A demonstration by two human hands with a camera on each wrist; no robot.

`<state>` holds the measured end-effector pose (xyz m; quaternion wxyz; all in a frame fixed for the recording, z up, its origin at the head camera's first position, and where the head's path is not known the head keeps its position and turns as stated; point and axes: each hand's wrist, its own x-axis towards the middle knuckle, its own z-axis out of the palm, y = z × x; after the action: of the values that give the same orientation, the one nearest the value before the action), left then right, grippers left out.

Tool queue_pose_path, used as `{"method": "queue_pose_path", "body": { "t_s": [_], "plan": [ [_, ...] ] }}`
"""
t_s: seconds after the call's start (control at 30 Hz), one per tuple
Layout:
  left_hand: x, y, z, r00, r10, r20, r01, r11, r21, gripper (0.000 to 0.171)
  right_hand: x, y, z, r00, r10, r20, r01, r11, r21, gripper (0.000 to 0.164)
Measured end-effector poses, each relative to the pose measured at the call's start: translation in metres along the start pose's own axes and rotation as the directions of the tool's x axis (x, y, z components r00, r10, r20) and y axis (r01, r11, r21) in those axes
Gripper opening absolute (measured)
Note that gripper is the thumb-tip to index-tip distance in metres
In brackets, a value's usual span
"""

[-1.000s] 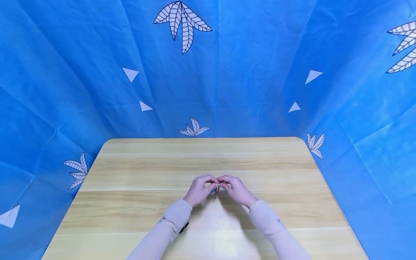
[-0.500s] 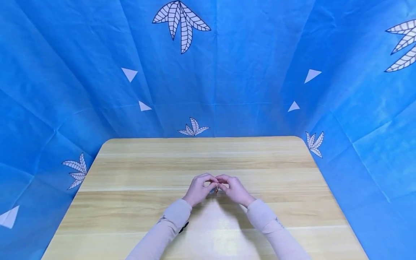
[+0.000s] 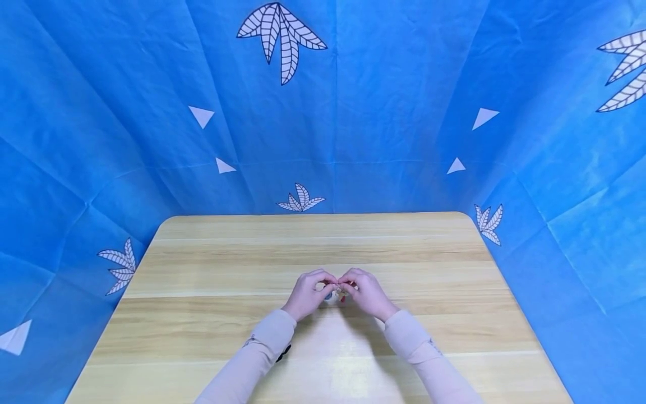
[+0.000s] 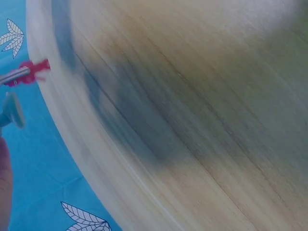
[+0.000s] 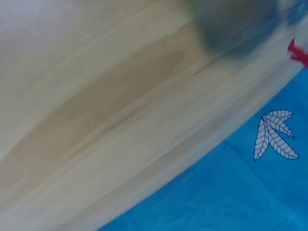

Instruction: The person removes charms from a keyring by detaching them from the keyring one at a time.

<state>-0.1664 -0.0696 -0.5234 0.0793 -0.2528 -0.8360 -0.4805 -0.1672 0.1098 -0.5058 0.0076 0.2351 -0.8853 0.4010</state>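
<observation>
In the head view my left hand [image 3: 306,295] and right hand [image 3: 369,295] meet above the table, thumb and fingertips pinching a tiny item between them. Below the fingertips hang a small red piece [image 3: 342,299] and a bluish piece [image 3: 328,295]. The left wrist view shows the red figure-shaped piece [image 4: 33,72] beside a thin metal strip [image 4: 15,75], with a pale blue disc-like piece [image 4: 13,110] under them and a finger [image 4: 5,178] at the edge. Only a bit of the red piece [image 5: 299,54] enters the right wrist view. Fingers mostly hide how the pieces join.
A light wood-grain table [image 3: 227,325] with rounded far corners lies under both hands. Blue cloth [image 3: 393,112] printed with leaves and triangles surrounds its back and sides. Something small and dark [image 3: 284,353] shows beside the left forearm.
Both hands stay nearly in place, fingertips shifting slightly. The hanging red part now shows a little further right, under the right fingers, apart from the bluish piece.
</observation>
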Motion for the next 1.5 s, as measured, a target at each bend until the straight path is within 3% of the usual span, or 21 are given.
{"method": "queue_pose_path", "body": {
  "t_s": [0.17, 0.4, 0.57, 0.73, 0.97, 1.1, 1.3, 1.5],
  "plan": [
    [-0.002, 0.000, -0.001, 1.000, 0.008, 0.011, -0.008, 1.000, 0.004, 0.009, -0.001, -0.002, -0.003, 0.998, -0.054, -0.021, 0.052, 0.995, -0.084, 0.010],
    [-0.002, 0.001, -0.001, 1.000, -0.012, 0.018, 0.012, 1.000, 0.003, 0.009, -0.002, -0.005, -0.003, 0.998, -0.026, -0.050, 0.023, 0.997, -0.068, 0.006],
    [-0.003, 0.002, 0.000, 0.999, -0.037, -0.005, 0.037, 0.999, -0.007, 0.008, 0.000, -0.006, -0.004, 0.990, 0.109, -0.090, -0.108, 0.994, 0.013, 0.006],
    [-0.003, 0.002, 0.002, 0.999, -0.013, -0.049, 0.012, 1.000, -0.022, 0.007, 0.001, -0.009, -0.004, 0.962, 0.255, -0.097, -0.241, 0.960, 0.141, 0.004],
    [-0.003, 0.004, 0.004, 0.997, -0.031, -0.072, 0.029, 0.999, -0.027, 0.007, -0.002, -0.005, -0.003, 0.939, 0.342, -0.043, -0.318, 0.908, 0.273, 0.004],
    [-0.003, 0.003, 0.004, 0.997, -0.014, -0.074, 0.013, 1.000, -0.013, 0.006, -0.004, -0.006, -0.005, 0.949, 0.316, -0.009, -0.303, 0.917, 0.261, 0.004],
    [-0.003, 0.002, 0.001, 0.997, -0.002, -0.080, 0.002, 1.000, 0.007, 0.007, -0.006, -0.010, -0.010, 0.977, 0.210, 0.028, -0.210, 0.951, 0.227, 0.008],
    [-0.003, 0.002, 0.000, 0.998, 0.009, -0.063, -0.007, 1.000, 0.026, 0.007, -0.005, -0.012, -0.014, 0.984, 0.146, 0.101, -0.165, 0.964, 0.208, 0.009]
  ]
}}
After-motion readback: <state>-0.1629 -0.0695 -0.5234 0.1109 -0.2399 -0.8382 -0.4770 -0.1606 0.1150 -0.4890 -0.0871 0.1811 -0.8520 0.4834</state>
